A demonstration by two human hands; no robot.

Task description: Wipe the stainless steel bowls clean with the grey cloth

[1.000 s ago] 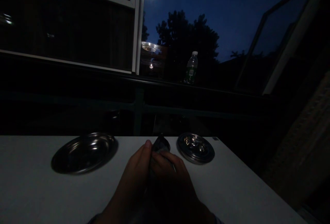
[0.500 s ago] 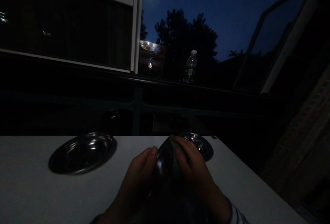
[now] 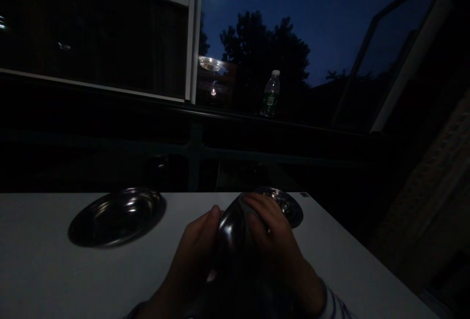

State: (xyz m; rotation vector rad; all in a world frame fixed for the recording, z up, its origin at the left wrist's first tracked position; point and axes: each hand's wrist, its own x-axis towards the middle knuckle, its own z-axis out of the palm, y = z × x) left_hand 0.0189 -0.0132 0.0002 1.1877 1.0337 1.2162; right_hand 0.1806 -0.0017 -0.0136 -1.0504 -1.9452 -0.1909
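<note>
Between my hands a shiny metal dish (image 3: 230, 233) is held tilted on edge above the table; its lower part is lost in the dark. My left hand (image 3: 198, 240) is closed on the dish's left side, thumb along the rim. A grey cloth (image 3: 246, 206) lies over the dish's right edge, and my right hand (image 3: 273, 231) is closed on it, pressing it to the metal. Left of my hands rests a large oval metal plate (image 3: 117, 218). Partly hidden behind my right hand are stacked round metal dishes (image 3: 293, 211).
The white table (image 3: 348, 265) ends at a far edge just beyond the dishes. Behind it, a clear plastic bottle (image 3: 270, 96) with a green label and white cap stands on the sill of an open window. A patterned curtain (image 3: 436, 192) hangs at the right. The room is very dim.
My right hand and the cloth have moved right and up along the dish, which has turned to show its shiny surface. My left hand stays on its side.
</note>
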